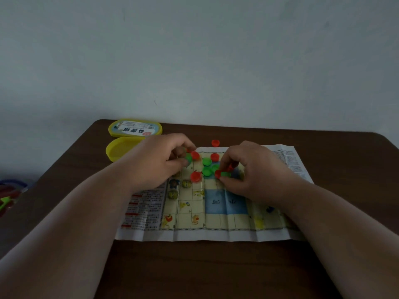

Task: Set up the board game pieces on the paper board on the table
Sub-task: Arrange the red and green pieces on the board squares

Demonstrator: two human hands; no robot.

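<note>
While both forearms are stretched forward over a dark brown table [194, 272], a creased paper board [216, 212] is seen lying flat on it, printed with a grid of animal squares and blue patches. Only one view is given, from the head, looking down.

At the far left part of the board the left hand [164, 160] is curled, and a red piece [195, 155] and a green piece [189, 158] are pinched at its fingertips. Nearer the middle, the right hand [248, 175] is also curled, with a red piece [218, 174] and a green one [225, 174] held between thumb and fingers; more may be hidden in the palm.

Between the hands a loose cluster of discs lies on the far squares — green pieces [207, 167] bunched together, red ones [195, 176] beside them. One red disc [215, 142] sits off the board, just beyond its far edge. A yellow box [116, 152] and its labelled lid [135, 128] rest at the far left.

By judgement, the task is at an early stage — pieces are tipped out but heaped, not yet on their animal squares, and the near rows are unfilled.
</note>
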